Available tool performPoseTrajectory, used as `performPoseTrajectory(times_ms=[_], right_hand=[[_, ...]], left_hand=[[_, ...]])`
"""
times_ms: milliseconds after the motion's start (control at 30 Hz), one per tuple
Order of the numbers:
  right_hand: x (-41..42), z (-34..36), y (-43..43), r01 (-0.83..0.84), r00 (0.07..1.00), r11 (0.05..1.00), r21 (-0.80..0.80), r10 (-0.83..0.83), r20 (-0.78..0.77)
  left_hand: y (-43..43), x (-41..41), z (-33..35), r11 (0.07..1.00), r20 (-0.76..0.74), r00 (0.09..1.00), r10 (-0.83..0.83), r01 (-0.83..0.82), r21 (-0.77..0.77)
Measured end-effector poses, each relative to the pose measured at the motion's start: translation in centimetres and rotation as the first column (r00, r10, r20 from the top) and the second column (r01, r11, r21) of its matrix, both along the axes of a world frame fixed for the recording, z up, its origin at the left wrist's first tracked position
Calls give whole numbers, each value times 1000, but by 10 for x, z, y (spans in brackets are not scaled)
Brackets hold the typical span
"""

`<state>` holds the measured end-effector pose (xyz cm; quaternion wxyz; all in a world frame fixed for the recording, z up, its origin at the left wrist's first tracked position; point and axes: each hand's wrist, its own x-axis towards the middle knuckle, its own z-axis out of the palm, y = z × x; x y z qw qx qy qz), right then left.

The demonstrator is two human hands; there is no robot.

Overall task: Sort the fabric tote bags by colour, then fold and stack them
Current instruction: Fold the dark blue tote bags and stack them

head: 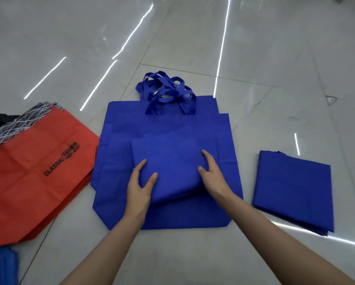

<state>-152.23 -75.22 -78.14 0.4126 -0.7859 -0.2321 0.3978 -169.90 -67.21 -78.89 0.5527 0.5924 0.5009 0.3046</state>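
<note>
A folded blue tote bag [168,163] lies on top of a pile of flat blue tote bags [164,124] on the floor, their handles [166,91] bunched at the far end. My left hand [140,188] grips the folded bag's near left corner, thumb on top. My right hand [213,175] holds its right edge, thumb on the fabric and fingers along the side. To the right sits a separate stack of folded blue bags [293,190]. At the left lies a stack of flat red tote bags [35,177] printed with black lettering.
A black bag with white line pattern [10,124] peeks out behind the red stack. A blue fabric piece [1,266] sits at the bottom left corner. Everything rests on a glossy white tiled floor [254,58] with light reflections.
</note>
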Motion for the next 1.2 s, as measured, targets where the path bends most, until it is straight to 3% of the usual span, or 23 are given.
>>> performPoseTrajectory(times_ms=[133,233,500,667,800,867,933,1033,1100,1167,1200], right_hand=[[14,9,-46,153,988,963,224,-152,-22],[30,17,-81,326,943,898,294,-333,-30],[72,20,-177,577,786,776,253,-612,87],[96,10,-214,656,689,729,194,-684,240],[116,-4,-221,631,690,776,-8,-557,462],[125,-10,-218,580,639,797,-170,-316,701],[134,-12,-209,474,563,848,-238,-85,822],[150,-14,-190,348,672,824,-447,113,732],[157,-28,-191,288,732,778,-558,197,652],[158,-40,-196,269,726,776,-570,225,649],[156,-45,-197,275,710,783,-558,226,667]], left_hand=[[-17,25,13,989,-17,990,-138,138,45],[-39,58,22,974,-57,973,-222,224,19],[-115,142,33,854,-104,850,-517,521,12],[-147,188,20,761,-185,748,-637,649,6],[-158,210,0,724,-385,679,-625,688,40],[-162,217,-5,694,-483,641,-596,714,91],[-163,223,-6,665,-506,625,-594,736,129],[-161,231,-11,604,-505,592,-627,780,164],[-161,229,-24,495,-617,472,-630,856,150],[-165,223,-39,415,-735,383,-560,897,151],[-166,221,-43,408,-772,380,-509,897,173]])
